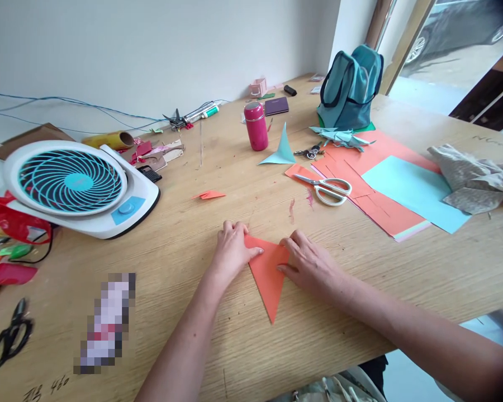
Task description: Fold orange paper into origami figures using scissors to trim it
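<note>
A folded sheet of orange paper (269, 273) lies on the wooden table in front of me, roughly a triangle with one corner pointing toward me. My left hand (233, 248) grips its upper left corner, thumb on top and fingers curled at the edge. At the upper right edge, my right hand (304, 259) pinches the paper between thumb and fingers; part of that corner is hidden. Beyond my hands lies a small folded orange paper piece (209, 195). A folded light blue paper shape (280, 151) stands farther back.
White-handled scissors (333, 191) rest on orange sheets (396, 215) beside a light blue sheet (414, 190). A fan (128, 209) stands left, black scissors (9, 340) nearer. Farther back are a pink bottle (256, 128), keys (310, 152), a teal bag (352, 92) and a crumpled cloth (478, 176).
</note>
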`<state>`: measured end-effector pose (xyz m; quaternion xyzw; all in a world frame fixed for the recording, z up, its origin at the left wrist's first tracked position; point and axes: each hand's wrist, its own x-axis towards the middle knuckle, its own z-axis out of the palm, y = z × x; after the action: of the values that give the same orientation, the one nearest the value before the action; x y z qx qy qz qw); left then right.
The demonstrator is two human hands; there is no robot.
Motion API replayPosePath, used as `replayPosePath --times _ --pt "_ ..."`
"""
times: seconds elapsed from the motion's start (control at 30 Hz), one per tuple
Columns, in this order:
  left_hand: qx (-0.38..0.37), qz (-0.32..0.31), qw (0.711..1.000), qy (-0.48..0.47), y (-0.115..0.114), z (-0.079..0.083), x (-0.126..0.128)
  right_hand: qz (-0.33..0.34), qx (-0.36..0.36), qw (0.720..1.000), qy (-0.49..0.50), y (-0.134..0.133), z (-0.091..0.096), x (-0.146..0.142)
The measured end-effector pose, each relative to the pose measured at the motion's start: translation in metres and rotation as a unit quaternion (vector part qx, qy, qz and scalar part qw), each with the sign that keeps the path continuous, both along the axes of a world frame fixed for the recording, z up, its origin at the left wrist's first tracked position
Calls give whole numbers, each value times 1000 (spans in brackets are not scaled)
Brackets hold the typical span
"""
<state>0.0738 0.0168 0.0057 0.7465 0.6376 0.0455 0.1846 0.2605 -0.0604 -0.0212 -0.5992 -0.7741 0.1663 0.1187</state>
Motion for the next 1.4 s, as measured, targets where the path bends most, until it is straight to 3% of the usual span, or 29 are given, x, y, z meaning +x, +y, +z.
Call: replayPosePath --times 0.27,0.37,0.5,0.8,1.17,1.4 --pt "39 7 999 -18 -33 -4 16 3 13 1000 13 -3 -3 1" --pt "88 22 995 34 -46 -6 22 5 15 1000 11 -3 -1 0" --pt "77 61 987 126 -56 -3 31 7 13 1000 -2 -4 1 -1" --pt "53 149 987 33 -55 -3 48 24 -6 1000 -16 -8 6 2" --pt "37 137 989 -30 -38 -15 56 27 -19 999 -11 -8 10 6" --pt "50 149 984 -80 -45 -6 68 25 -8 1000 -1 -8 8 8"
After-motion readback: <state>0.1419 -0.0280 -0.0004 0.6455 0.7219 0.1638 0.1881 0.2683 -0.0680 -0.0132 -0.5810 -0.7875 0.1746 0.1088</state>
